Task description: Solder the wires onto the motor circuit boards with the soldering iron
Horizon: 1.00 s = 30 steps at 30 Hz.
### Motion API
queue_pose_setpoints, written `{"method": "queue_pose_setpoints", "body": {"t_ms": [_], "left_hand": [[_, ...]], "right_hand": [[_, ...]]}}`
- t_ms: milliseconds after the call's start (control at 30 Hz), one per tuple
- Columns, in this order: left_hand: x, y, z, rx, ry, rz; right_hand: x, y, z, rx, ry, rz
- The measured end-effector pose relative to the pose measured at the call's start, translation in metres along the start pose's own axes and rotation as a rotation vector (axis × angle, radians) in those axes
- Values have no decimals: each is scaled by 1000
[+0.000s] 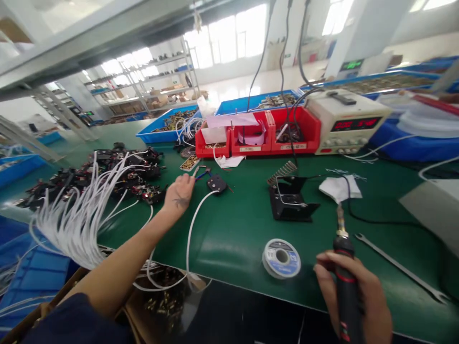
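Note:
My left hand [180,192] reaches far out over the green bench, its fingers bent around small tweezers or pliers [201,173] beside a small black part [217,183] that carries a white wire [190,229]. My right hand [355,296] is closed around a black and red soldering iron [342,253] near the front edge, tip pointing away toward the black iron stand [289,197]. A spool of solder [281,258] lies just left of that hand. A white cloth [339,188] sits beyond the tip.
Red bins [258,136], a beige power supply [346,126] and blue trays [168,125] line the back. A heap of black parts with white wires [107,179] lies left. A wrench [401,267] lies right. A box of small parts [165,291] sits at the front edge.

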<state>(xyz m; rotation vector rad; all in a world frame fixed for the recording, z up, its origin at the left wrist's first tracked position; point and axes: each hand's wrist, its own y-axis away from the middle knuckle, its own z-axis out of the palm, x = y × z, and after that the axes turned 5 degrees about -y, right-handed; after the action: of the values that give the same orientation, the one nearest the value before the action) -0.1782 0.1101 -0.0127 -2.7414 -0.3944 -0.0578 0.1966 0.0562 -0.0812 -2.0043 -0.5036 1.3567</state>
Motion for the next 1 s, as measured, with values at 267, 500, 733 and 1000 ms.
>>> {"method": "queue_pose_setpoints", "body": {"t_ms": [267, 500, 733, 1000], "left_hand": [[12, 90, -59, 340, 530, -48], [131, 153, -13, 16, 1060, 263], [130, 166, 8, -177, 1151, 251], [126, 165, 11, -151, 1157, 295]], "right_hand": [[-10, -2, 2, 19, -1, -66], [-37, -11, -2, -58, -96, -69], [-51, -15, -4, -259, -240, -11], [-39, -5, 4, -141, -408, 34]]}}
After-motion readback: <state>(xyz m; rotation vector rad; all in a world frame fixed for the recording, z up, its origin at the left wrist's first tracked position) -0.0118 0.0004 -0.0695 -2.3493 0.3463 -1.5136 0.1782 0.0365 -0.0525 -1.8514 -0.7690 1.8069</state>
